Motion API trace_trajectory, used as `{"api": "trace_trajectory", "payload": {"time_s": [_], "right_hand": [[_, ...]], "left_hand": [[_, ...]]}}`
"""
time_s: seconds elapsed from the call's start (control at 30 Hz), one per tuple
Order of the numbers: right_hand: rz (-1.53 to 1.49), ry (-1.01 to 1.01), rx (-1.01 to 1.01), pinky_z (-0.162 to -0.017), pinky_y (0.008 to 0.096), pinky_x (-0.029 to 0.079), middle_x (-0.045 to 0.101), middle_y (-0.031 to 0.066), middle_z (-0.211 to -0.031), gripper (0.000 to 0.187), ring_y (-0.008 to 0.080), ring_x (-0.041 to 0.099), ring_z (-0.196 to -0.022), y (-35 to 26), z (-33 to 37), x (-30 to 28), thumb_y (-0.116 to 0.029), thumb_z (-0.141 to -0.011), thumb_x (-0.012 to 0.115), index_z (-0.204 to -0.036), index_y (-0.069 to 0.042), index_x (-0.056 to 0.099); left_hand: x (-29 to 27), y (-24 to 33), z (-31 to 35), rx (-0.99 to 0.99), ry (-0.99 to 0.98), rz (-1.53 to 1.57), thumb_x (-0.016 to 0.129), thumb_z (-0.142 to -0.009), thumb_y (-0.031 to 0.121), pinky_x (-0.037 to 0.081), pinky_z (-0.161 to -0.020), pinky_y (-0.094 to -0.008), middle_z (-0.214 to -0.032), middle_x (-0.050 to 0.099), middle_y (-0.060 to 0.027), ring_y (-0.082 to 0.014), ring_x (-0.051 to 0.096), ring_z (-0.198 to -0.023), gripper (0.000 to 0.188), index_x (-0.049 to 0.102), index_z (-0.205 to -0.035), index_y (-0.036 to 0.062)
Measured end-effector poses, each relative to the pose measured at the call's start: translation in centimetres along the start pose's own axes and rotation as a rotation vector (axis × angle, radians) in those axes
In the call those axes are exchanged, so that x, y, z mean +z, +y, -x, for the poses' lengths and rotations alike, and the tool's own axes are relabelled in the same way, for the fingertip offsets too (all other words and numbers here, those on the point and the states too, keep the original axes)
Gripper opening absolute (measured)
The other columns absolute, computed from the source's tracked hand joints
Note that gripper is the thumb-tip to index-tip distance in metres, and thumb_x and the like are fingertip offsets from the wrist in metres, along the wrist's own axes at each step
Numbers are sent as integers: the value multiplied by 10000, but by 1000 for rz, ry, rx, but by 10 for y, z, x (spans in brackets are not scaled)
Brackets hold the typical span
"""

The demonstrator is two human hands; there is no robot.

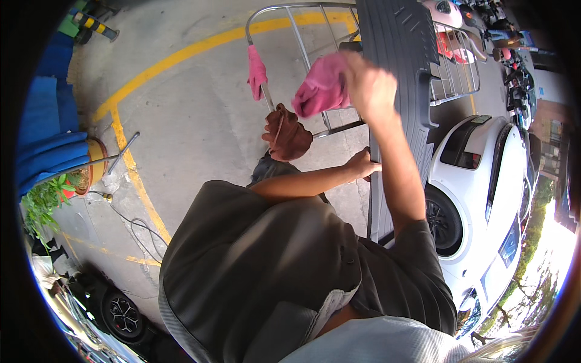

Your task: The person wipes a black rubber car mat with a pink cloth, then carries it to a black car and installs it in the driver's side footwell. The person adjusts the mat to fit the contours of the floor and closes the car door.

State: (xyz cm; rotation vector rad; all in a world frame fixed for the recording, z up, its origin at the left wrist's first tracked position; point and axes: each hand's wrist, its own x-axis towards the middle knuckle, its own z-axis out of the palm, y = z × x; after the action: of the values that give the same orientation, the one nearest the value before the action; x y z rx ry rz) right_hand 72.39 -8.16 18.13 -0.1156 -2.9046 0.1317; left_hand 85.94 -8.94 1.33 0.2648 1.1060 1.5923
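Currently my bare right hand is closed on a bunched pink cloth, which sits at the upper left edge of a long black ridged panel. My bare left hand curls round that same panel edge, lower down. Left of the panel, a crumpled brown cloth and a smaller pink cloth hang on a silver tubular metal rack. Right of the panel stands a rounded white car.
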Motion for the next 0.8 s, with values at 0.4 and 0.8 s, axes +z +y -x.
{"api": "trace_trajectory", "payload": {"time_s": [0.4, 0.8], "right_hand": [[-184, -191, -22, -819, 392, 510, 700, 138, -968, 510, 346, 661, -935, -35, -93, -11, -510, -827, 650, -1193, -155, 648], [-481, 159, 104, -704, 391, 527, 690, 164, -747, 308, 333, 678, -738, -28, -165, 71, -342, -878, 597, -905, -59, 715]], "left_hand": [[2, -1, 8, 17, 48, -31, 651, -760, 187, 592, -534, -372, -900, 674, -120, -234, 681, -760, 374, 601, -1083, 6], [-6, 6, 12, -34, 13, -83, 687, -750, 218, 580, -540, -351, -956, 636, -142, -224, 666, -796, 557, 467, -1199, -28]]}}
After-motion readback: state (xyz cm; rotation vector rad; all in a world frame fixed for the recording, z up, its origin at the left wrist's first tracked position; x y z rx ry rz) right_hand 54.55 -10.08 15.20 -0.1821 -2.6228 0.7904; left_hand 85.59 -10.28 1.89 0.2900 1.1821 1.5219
